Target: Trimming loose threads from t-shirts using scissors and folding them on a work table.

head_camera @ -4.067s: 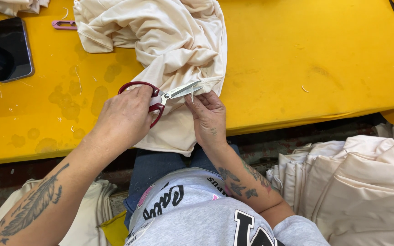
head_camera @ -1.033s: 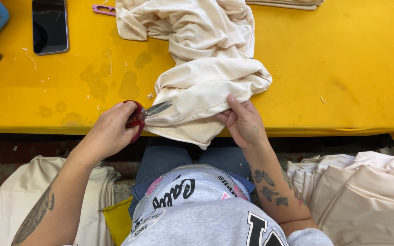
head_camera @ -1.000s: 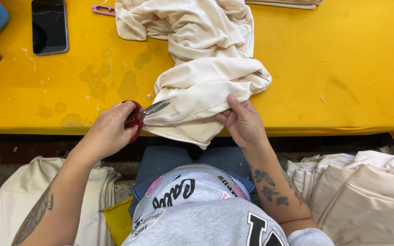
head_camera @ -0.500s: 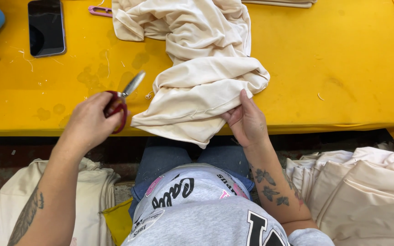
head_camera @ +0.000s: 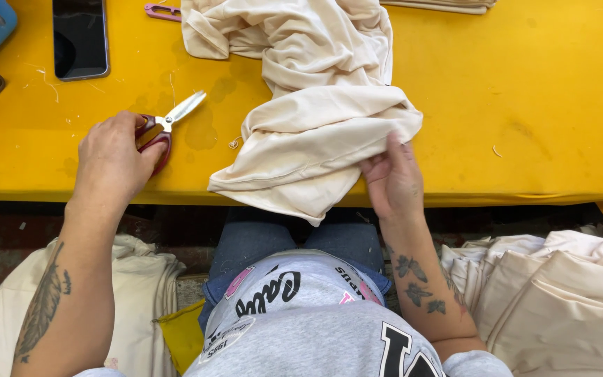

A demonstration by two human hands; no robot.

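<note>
left hand gripped the red-handled scissors flat on the yellow table, parked clear of the cream garment, whose front edge the right hand pinched steady.

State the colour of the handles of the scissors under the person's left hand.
Red handles on the scissors, seen in the head view, the only one.

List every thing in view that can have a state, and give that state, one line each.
Scissors: blades shut, lying on the yellow table, handles under the left hand.
Cream garment: crumpled, hanging over the table's front edge, its edge held by the right hand.
Phone: screen dark, lying flat.
Cream pieces: stacked beside the person.
</note>
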